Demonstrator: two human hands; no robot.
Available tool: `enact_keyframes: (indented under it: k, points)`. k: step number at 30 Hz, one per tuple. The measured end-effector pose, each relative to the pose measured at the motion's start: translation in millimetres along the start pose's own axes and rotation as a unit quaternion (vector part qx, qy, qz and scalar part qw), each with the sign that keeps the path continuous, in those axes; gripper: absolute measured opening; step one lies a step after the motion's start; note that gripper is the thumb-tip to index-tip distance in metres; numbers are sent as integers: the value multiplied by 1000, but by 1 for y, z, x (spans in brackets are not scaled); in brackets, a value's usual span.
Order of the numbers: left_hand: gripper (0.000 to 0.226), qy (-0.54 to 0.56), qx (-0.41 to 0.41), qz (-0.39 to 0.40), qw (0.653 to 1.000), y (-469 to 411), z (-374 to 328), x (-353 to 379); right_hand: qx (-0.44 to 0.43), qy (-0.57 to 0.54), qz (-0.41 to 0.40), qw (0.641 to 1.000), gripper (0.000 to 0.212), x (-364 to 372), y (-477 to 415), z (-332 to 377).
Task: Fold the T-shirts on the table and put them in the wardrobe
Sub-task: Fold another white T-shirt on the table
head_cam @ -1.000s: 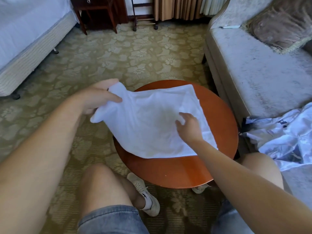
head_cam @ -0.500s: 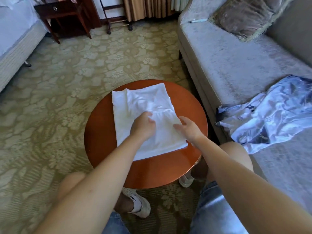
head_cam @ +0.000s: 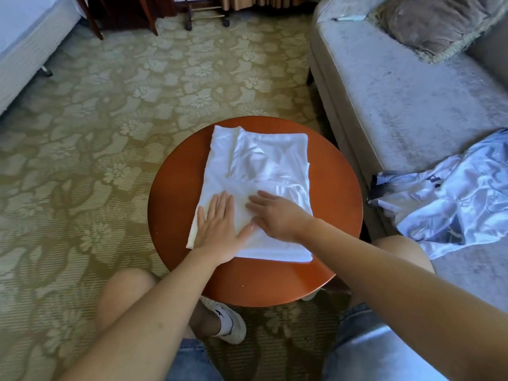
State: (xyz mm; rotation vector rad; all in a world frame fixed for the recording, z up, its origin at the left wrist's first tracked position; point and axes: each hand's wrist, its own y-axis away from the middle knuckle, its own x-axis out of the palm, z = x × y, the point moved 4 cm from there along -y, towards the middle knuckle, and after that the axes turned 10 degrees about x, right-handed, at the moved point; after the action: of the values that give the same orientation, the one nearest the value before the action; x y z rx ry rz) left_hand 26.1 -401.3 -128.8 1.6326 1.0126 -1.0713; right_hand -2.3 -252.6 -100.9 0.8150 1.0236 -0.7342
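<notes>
Floral carpet [head_cam: 137, 86] stretches beyond a round wooden table [head_cam: 176, 204] in what looks like a hotel room, seen from the head camera of a seated person. A white T-shirt [head_cam: 264, 158], folded into a rough rectangle, lies on the tabletop under both hands, its far half reaching past the fingertips. The left hand [head_cam: 217, 226] rests flat with fingers spread on the near left part of the cloth; the right hand [head_cam: 275, 215] lies palm down just beside it, thumbs almost touching. Neither hand grips anything; both are open and pressing. To the right of the right arm, a pale blue garment [head_cam: 450, 193] lies crumpled on a grey sofa [head_cam: 398, 100], near a fringed cushion [head_cam: 431, 20]. A bed [head_cam: 24, 31] stands far off to the left. No wardrobe is in view. The step in hand appears to be smoothing the fold: it would go best with palms sliding outward from the middle toward the edges, keeping the layers square so the bundle holds when lifted.
</notes>
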Motion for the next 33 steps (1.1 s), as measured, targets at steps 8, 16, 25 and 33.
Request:
enact_keyframes:
  k: [8, 16, 25, 33]
  points:
    - [90, -26, 64, 7, 998, -4, 30, -7, 442, -84, -122, 885, 65, -42, -25, -88]
    - [103, -55, 37, 45, 997, -17, 74, -37, 252, 52, -77, 963, 38, -32, 1, -57]
    - [88, 138, -259, -104, 950, 1, 107, -71, 393, -94, -163, 900, 48, -42, 20, -63]
    - [79, 388, -367, -149, 832, 13, 92, -59, 442, -323, -86, 832, 80, -54, -20, -84]
